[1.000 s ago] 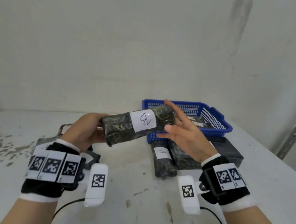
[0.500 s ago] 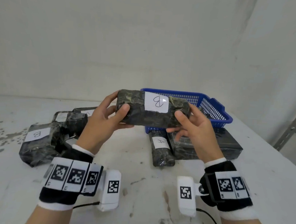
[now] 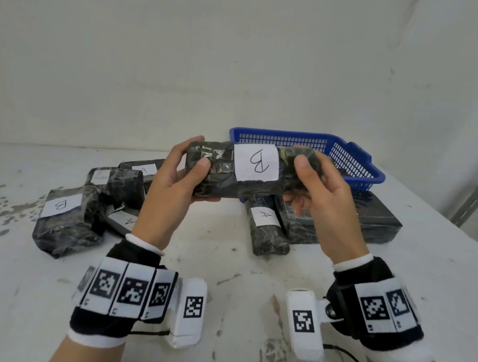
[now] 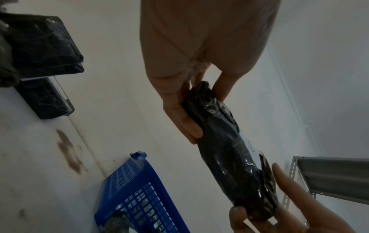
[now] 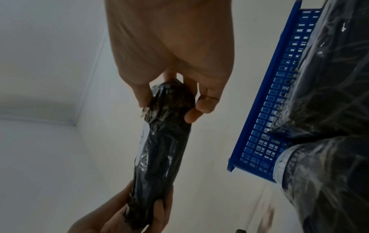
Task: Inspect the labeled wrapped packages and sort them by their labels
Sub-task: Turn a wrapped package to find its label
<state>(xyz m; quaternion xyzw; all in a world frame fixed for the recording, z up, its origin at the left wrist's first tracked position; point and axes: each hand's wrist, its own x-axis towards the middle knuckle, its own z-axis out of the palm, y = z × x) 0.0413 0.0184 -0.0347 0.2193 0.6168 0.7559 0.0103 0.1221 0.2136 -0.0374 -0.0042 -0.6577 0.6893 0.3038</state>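
Observation:
A black wrapped package [image 3: 249,170] with a white label reading B, seen upside down, is held level above the table in front of me. My left hand [image 3: 182,174] grips its left end, thumb on the front, fingers behind. My right hand [image 3: 318,185] grips its right end the same way. The left wrist view shows the package [image 4: 229,151] running away from my left hand [image 4: 191,100]. The right wrist view shows the same package [image 5: 159,149] held by my right hand [image 5: 175,97].
On the left of the table lies a pile of wrapped packages, one labelled B [image 3: 64,220]. A package labelled A [image 3: 265,227] and a larger black one [image 3: 375,225] lie in front of the blue basket [image 3: 353,162]. A metal shelf post [image 3: 474,201] stands at right.
The package was tilted in my left hand with my right hand open beside it; now both hands grip its ends, it is level, and its B label faces me.

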